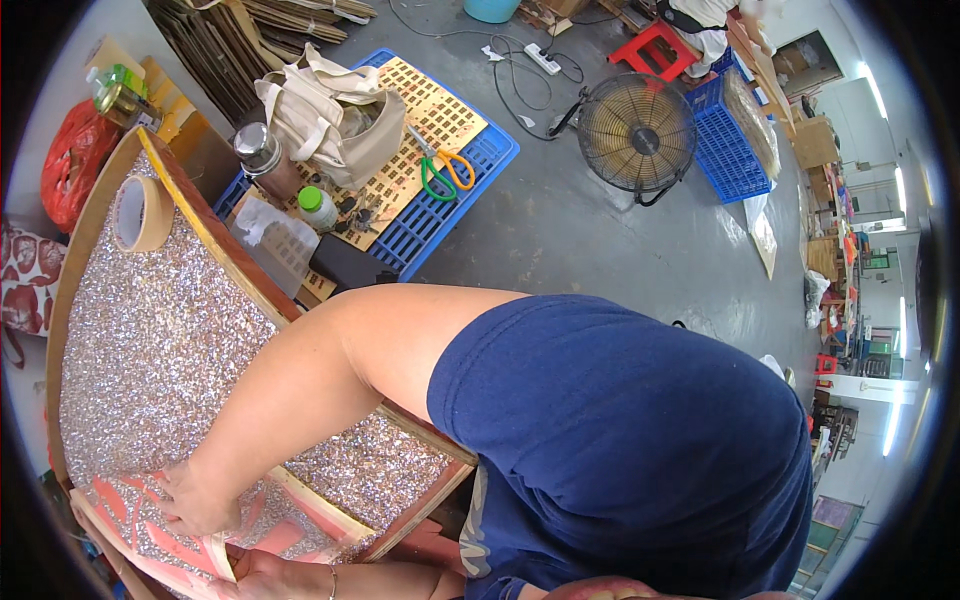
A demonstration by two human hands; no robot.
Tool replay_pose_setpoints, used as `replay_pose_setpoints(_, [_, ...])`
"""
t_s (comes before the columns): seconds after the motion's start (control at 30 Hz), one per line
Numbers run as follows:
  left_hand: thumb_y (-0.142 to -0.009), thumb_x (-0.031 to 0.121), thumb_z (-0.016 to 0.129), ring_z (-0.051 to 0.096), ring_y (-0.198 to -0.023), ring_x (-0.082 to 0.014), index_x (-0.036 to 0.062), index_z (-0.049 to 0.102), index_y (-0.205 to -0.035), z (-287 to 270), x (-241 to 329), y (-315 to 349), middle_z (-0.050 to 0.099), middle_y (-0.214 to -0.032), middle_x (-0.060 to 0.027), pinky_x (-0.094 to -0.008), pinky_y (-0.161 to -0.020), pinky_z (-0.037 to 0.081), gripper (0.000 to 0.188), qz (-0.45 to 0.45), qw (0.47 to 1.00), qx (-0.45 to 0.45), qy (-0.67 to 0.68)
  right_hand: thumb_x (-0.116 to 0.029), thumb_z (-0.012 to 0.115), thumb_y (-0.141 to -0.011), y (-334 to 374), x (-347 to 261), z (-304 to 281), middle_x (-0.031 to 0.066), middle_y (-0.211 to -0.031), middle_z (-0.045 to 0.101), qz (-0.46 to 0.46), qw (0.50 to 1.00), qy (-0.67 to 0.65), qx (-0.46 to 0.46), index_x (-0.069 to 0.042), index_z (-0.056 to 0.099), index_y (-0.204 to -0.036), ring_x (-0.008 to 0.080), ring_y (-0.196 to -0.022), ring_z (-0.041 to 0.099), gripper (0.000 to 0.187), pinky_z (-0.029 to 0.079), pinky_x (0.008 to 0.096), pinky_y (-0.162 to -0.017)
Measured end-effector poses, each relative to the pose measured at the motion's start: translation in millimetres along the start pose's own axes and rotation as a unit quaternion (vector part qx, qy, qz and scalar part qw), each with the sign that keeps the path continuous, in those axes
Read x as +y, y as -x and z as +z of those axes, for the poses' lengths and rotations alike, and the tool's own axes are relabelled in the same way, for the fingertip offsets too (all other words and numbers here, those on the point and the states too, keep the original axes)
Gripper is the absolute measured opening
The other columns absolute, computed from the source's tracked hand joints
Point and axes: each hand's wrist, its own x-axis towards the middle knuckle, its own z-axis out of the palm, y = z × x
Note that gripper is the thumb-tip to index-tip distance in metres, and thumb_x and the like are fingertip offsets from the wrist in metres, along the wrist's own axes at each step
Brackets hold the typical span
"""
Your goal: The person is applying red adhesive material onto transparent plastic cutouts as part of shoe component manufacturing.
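Note:
A shallow wood-edged tray (62, 330) holds a silvery glitter surface. At its lower end lies a pink patterned sheet (165, 545) with pale edges and glitter showing between its pink shapes. My right hand (197, 500) reaches across the tray and rests on this sheet, its fingers apart and slightly bent. Closer to the lower edge, my left hand (268, 577), a thin bracelet at its wrist, is closed on a pale edge of the sheet. Some of its fingers are hidden underneath. A roll of tan tape (143, 213) rests on the glitter at the far end.
Beyond the tray, a blue plastic pallet (505, 150) bears a canvas bag (330, 115), a steel flask (262, 160), a green-capped bottle (317, 208) and scissors (440, 172). A black floor fan (638, 135), blue crate (728, 140) and red stool (655, 52) stand farther off.

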Motion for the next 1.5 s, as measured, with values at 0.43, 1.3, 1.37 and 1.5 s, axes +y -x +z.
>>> replay_pose_setpoints(0.43, [-0.078,0.017,0.063,0.058,-0.099,-0.0303,0.0049,0.059,-0.11,-17,-3,-10,0.062,-0.104,-0.0129,-0.0439,-0.087,0.047,0.035,0.083,0.994,-0.046,0.061,-0.028,0.048,-0.082,2,-1,-1,0.0282,-0.132,0.039,0.008,1.0,-0.009,-0.006,0.005,0.034,-0.131,0.0498,-0.118,0.044,0.061,0.038,0.0568,-0.09])
replay_pose_setpoints(1.3, [-0.079,0.023,0.062,0.056,-0.059,-0.02,0.0185,0.059,-0.093,3,-5,10,0.058,-0.075,-0.0049,-0.0332,-0.047,0.044,0.015,0.103,0.993,-0.054,0.036,-0.035,0.048,-0.086,-1,2,-10,0.025,-0.142,0.031,-0.047,0.995,-0.066,0.063,-0.012,0.026,-0.144,0.0401,-0.113,0.052,0.066,0.044,0.0472,-0.089])
replay_pose_setpoints(1.37, [-0.079,0.023,0.062,0.056,-0.059,-0.0198,0.0186,0.059,-0.093,3,-6,10,0.058,-0.074,-0.0047,-0.033,-0.046,0.043,0.015,0.111,0.992,-0.05,0.039,-0.034,0.048,-0.086,-3,0,-6,0.0242,-0.141,0.031,-0.046,0.995,-0.05,0.078,-0.013,0.027,-0.144,0.0389,-0.113,0.053,0.065,0.045,0.0465,-0.089])
replay_pose_setpoints(1.5, [-0.08,0.024,0.061,0.055,-0.057,-0.0193,0.0187,0.058,-0.092,-1,-4,11,0.057,-0.073,-0.0043,-0.0326,-0.045,0.043,0.013,0.13,0.99,-0.038,0.038,-0.034,0.046,-0.087,-4,-1,0,0.0236,-0.142,0.031,-0.043,0.992,-0.048,0.105,-0.016,0.028,-0.144,0.0381,-0.114,0.052,0.062,0.045,0.046,-0.089])
